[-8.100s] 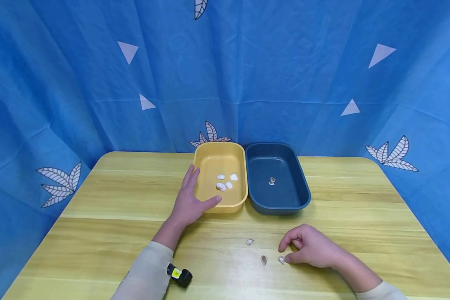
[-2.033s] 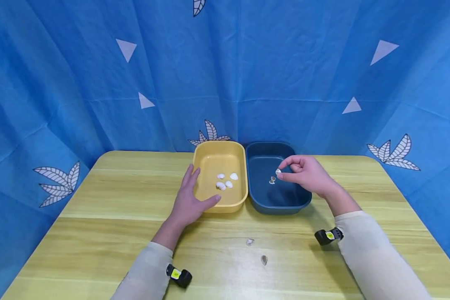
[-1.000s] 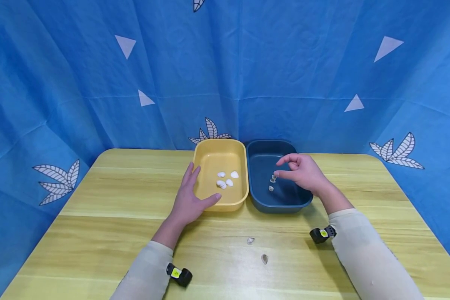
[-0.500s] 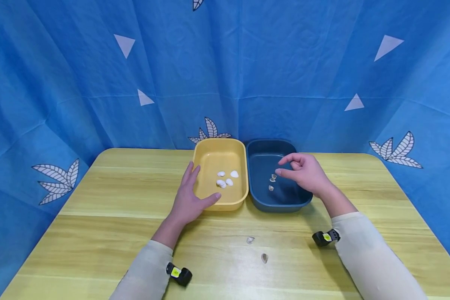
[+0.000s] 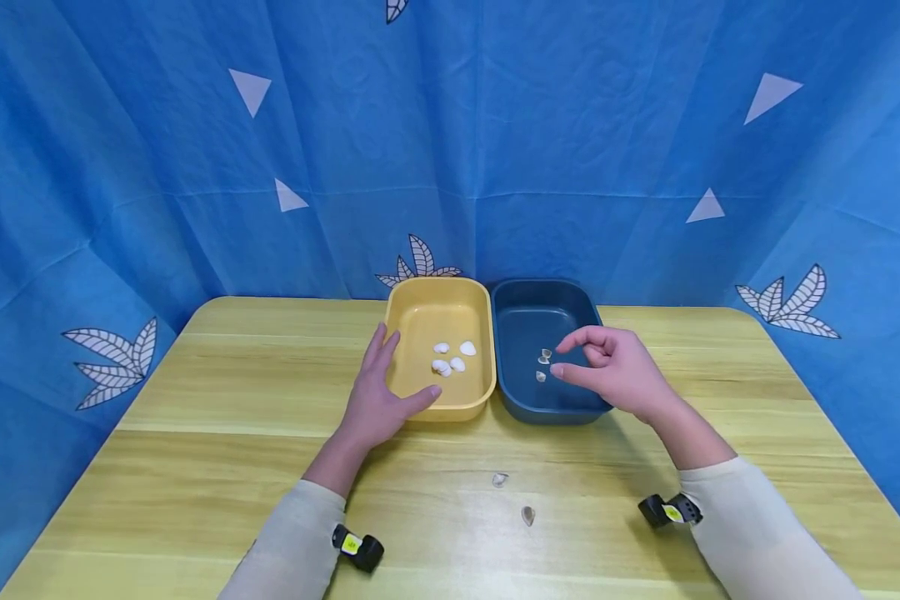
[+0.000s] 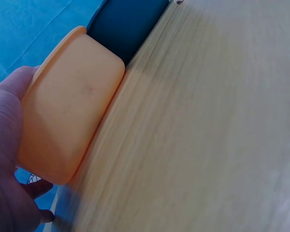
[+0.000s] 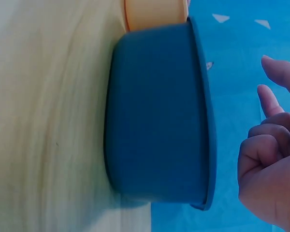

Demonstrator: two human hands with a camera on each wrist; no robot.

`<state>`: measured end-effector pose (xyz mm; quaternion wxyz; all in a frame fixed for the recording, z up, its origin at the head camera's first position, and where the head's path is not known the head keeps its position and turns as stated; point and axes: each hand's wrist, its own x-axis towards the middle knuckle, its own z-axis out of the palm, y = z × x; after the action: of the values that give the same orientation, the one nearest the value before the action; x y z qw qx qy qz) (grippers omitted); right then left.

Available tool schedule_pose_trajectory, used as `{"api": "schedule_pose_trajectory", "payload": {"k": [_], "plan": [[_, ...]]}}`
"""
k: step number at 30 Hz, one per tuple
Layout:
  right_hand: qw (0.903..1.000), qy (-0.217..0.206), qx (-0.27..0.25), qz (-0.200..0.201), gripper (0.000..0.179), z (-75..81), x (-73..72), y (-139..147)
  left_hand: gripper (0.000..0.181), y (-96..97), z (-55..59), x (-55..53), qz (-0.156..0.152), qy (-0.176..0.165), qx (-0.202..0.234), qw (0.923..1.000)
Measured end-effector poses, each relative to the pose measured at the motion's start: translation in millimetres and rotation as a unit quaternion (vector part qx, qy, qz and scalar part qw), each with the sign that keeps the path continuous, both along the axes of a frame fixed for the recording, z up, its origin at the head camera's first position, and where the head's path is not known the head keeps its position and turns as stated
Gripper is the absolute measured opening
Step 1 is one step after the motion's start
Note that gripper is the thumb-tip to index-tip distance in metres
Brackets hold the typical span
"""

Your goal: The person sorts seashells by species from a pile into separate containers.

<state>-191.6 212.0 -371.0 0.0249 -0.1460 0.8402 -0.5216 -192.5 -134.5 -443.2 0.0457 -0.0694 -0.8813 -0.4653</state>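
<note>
My left hand (image 5: 378, 400) rests at the left side of the yellow tray (image 5: 441, 411), fingers spread and thumb reaching over the near rim. In the left wrist view, the thumb lies along the rim of the yellow tray (image 6: 72, 106). Over the right part of the blue tray (image 5: 558, 417) is my right hand (image 5: 618, 367). Its thumb and index finger stand apart with nothing between them, and the other fingers are curled. Several small shells, among them one nearer shell (image 5: 541, 377), lie in the blue tray. In the yellow tray are several white shells (image 5: 468, 348).
On the wooden table (image 5: 232, 467), in front of the trays, lie a pale shell (image 5: 499, 480) and a brown shell (image 5: 528, 516). The two trays stand side by side at the far edge, before a blue curtain (image 5: 570, 150).
The right hand has picked a shell off the table, let it go in the blue tray, and drawn slightly back toward the near side. The left hand has stayed put.
</note>
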Motion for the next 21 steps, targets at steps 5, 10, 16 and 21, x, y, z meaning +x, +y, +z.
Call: {"api": "schedule_pose_trajectory", "payload": {"k": [5,10,16,21], "plan": [[0.9995,0.021,-0.001,0.023,0.023,-0.9,17.2,-4.1,0.107,-0.3,-0.2,0.1,0.001,-0.002,0.001,1.0],[0.9983,0.036,-0.005,0.046,0.023,-2.5,33.6,-6.9,0.106,-0.3,0.5,-0.2,0.0,-0.003,0.005,1.0],[0.9945,0.053,-0.01,0.089,0.024,-6.5,51.0,-9.9,0.104,-0.2,-0.3,-0.5,0.0,-0.003,0.007,1.0],[0.9909,0.052,-0.012,0.124,0.024,-16.3,61.9,-12.2,0.104,-0.1,-0.2,0.3,0.0,-0.004,0.007,1.0]]}}
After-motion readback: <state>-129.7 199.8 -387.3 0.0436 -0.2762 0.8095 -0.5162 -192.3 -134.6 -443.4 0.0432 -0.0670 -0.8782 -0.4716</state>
